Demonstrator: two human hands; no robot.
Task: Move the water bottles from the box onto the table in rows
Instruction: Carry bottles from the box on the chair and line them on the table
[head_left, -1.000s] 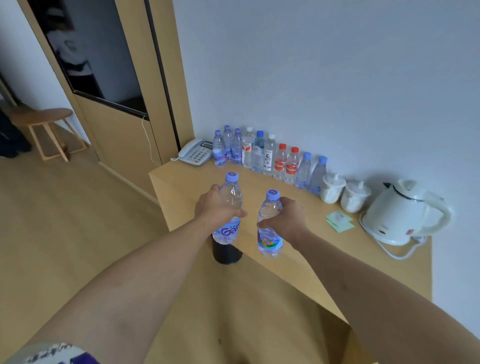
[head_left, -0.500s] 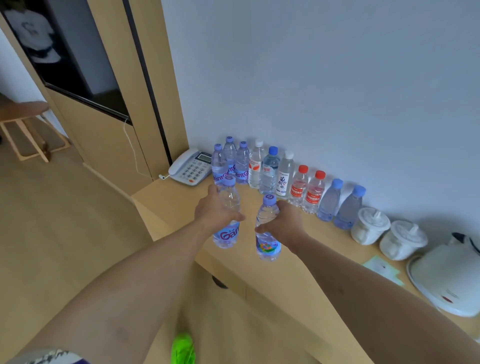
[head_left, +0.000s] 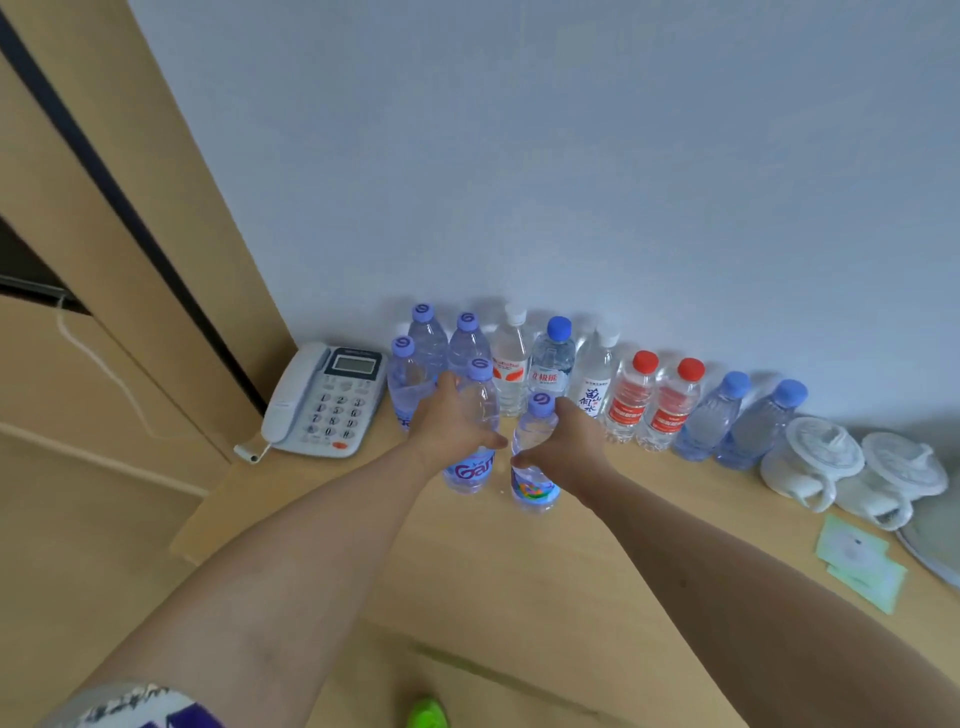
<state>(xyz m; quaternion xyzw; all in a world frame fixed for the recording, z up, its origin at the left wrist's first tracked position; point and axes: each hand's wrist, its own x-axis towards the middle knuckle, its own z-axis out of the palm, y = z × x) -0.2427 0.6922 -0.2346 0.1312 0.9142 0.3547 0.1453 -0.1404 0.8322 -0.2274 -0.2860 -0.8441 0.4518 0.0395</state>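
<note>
My left hand (head_left: 452, 423) is shut on a clear bottle with a purple cap and a purple-lettered label (head_left: 470, 470). My right hand (head_left: 574, 447) is shut on a shorter purple-capped bottle with a colourful label (head_left: 532, 488). Both bottles stand upright, low over or on the wooden table (head_left: 597, 561), just in front of a row of bottles (head_left: 628, 400) lined up along the wall. That row has purple, white, blue and red caps. One more purple-capped bottle (head_left: 402, 379) stands in front of the row's left end. The box is out of view.
A white desk phone (head_left: 324, 402) sits at the table's left end. Two white lidded cups (head_left: 810, 457) stand to the right of the row. Green paper packets (head_left: 857, 561) and the edge of a white kettle base (head_left: 935, 545) lie further right.
Both hands have carried their bottles forward from over the floor to over the table, close to the row at the wall. The view has moved in toward the table.
</note>
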